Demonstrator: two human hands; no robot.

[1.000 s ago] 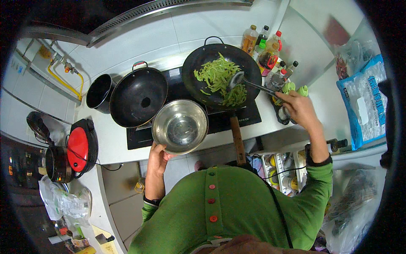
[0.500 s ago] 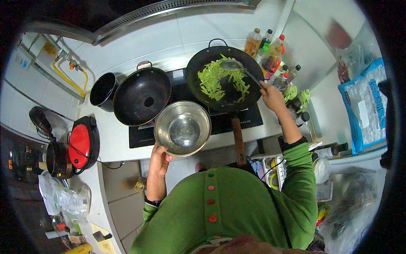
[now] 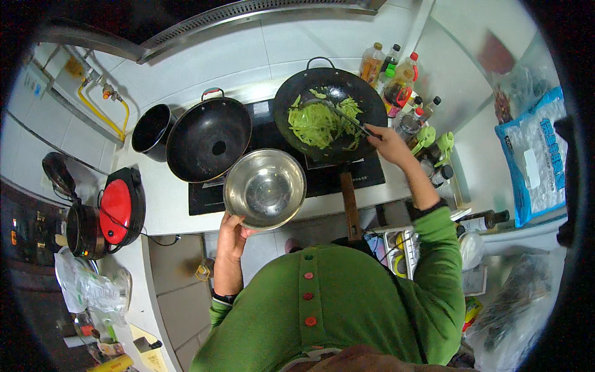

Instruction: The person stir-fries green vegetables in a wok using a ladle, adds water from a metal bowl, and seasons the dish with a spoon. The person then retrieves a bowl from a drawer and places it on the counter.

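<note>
In front of me a black wok with a wooden handle stands on the black hob. Shredded light-green vegetable is heaped in its left and middle part. My right hand is closed round the dark handle of a long cooking spoon. The spoon's head is down among the shreds and mostly hidden. My left hand grips the near rim of a shiny steel bowl, held up before the hob with its mouth upward. No food shows inside the bowl.
Left of the wok rest another black pan and a dark pot. A red-lidded appliance lies farther left. Several sauce bottles crowd the wok's right side. Above hangs the range hood.
My right hand has shifted slightly left and down, pushing the spoon into the vegetable. The shreds have spread and moved. The bowl, in my left hand, stays nearly in place.
</note>
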